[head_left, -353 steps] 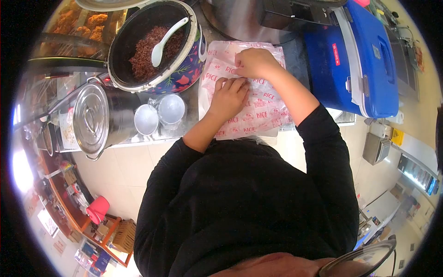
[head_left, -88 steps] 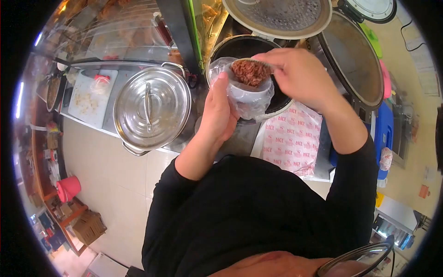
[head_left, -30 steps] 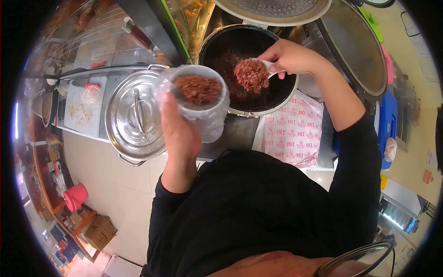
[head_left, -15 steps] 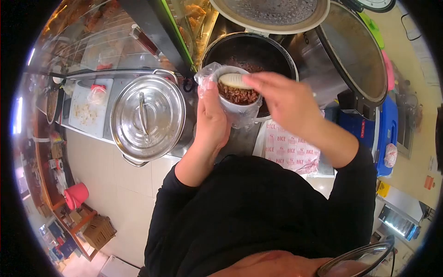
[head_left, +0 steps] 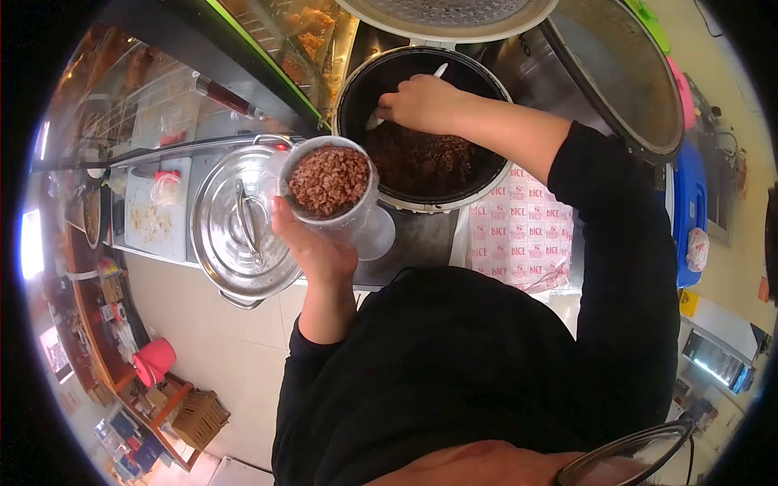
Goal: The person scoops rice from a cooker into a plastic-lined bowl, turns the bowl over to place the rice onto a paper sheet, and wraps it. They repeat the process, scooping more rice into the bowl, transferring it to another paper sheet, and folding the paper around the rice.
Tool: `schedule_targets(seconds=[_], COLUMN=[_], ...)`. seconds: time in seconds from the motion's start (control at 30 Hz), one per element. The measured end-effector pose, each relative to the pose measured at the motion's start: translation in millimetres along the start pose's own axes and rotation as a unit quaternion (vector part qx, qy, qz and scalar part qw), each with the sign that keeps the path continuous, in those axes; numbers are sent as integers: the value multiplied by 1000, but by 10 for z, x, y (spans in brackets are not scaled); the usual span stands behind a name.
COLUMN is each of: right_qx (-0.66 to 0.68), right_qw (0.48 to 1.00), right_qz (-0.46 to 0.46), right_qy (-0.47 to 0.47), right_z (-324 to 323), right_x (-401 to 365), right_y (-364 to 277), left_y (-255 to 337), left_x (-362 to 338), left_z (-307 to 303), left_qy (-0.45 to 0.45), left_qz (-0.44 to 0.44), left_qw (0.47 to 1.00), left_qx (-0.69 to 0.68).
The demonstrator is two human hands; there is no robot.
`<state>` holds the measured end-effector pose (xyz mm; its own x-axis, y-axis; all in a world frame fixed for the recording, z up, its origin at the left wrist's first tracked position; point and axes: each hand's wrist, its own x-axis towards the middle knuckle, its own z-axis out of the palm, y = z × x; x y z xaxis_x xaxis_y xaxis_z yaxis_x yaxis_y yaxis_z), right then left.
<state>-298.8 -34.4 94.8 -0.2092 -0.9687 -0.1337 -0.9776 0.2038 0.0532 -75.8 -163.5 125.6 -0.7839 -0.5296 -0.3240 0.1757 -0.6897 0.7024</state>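
Note:
My left hand (head_left: 318, 253) grips a white bowl (head_left: 356, 217) from below and the left side. Reddish-brown cooked rice (head_left: 328, 180) fills it up to near the rim. Clear plastic (head_left: 379, 235) hangs around the bowl's lower right side. Inside the open rice cooker (head_left: 480, 81), my right hand (head_left: 425, 104) is closed around a white rice paddle (head_left: 374, 122). Parts of the paddle show on both sides of the fingers. Dark rice (head_left: 429, 154) lies in the cooker's pot, beneath my right hand.
A steel pot with a lid (head_left: 215, 227) stands at the left, close behind the bowl. Printed wrapping paper (head_left: 523, 235) lies right of the cooker. Behind are the raised cooker lid (head_left: 454, 20), a large open container (head_left: 624, 81) and a glass food case (head_left: 300, 40).
The bowl has moved left and toward me, away from the cooker. My right hand and the paddle have gone from the bowl into the cooker. More of the rice in the bowl shows.

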Motion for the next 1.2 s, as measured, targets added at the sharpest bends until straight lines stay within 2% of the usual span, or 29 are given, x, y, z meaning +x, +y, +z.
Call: schedule_targets(seconds=[0.1, 0.2, 0.3, 0.4, 0.5, 0.53, 0.6, 0.7, 0.8, 0.87, 0.9, 0.93, 0.97, 1.0, 1.03, 1.07, 1.1, 1.17, 1.2], right_qx=[29, 60, 143, 204, 354, 372, 391, 430, 460, 480, 484, 487, 488, 309, 258, 205, 152, 166, 173], right_qw=[996, 983, 957, 935, 869, 862, 858, 851, 842, 826, 823, 816, 804, 897, 907, 914, 918, 915, 914], right_qz=[43, 47, 95, 130, 127, 139, 187, 235, 268, 294, 293, 290, 286, 188, 203, 218, 234, 250, 258], right_qy=[-79, -166, -235, -261, -321, -315, -274, -187, -91, -28, 43, 114, 185, 254, 264, 273, 282, 269, 262], right_z=[-150, -372, -399, -333, -364, -359, -468, -636, -923, -1097, -1108, -1079, -1034, -974, -952, -951, -947, -924, -912], right_x=[-65, -236, -452, -565, -530, -543, -602, -747, -923, -1033, -1064, -1096, -1130, -1160, -1175, -1164, -1162, -1194, -1210], right_y=[-102, -204, -337, -331, -158, -123, -95, -16, 11, -72, -170, -291, -398, -473, -640, -877, -1069, -1325, -1383], left_y=[-48, -57, -97, -104, -95, -81, -64, -16, -8, -41, -68, -111, -184, -275, -301, -312, -367, -495, -469], left_x=[9, 14, 45, 26, 28, 27, 18, 28, 5, -22, -33, -9, 37, 92, 83, 10, 22, 88, 74], left_z=[-6, 31, -6, 58, 79, 86, 93, 36, 119, 251, 314, 356, 374, 380, 459, 579, 588, 558, 536], left_qy=[30, 37, 45, 30, 13, 19, 33, -24, -16, -42, -55, -53, -72, -91, -111, -74, -77, -85, -120], left_qz=[-24, -30, -31, -24, -28, -10, 24, 62, 39, 45, 47, -17, -14, -12, -9, -30, 0, 58, 32], left_qw=[999, 999, 999, 999, 1000, 1000, 997, 995, 991, 990, 988, 995, 994, 991, 988, 996, 995, 991, 988], left_qx=[-11, -3, -1, -2, -2, 19, 60, 75, 123, 129, 133, 78, 87, 95, 104, 41, 56, 87, 91])
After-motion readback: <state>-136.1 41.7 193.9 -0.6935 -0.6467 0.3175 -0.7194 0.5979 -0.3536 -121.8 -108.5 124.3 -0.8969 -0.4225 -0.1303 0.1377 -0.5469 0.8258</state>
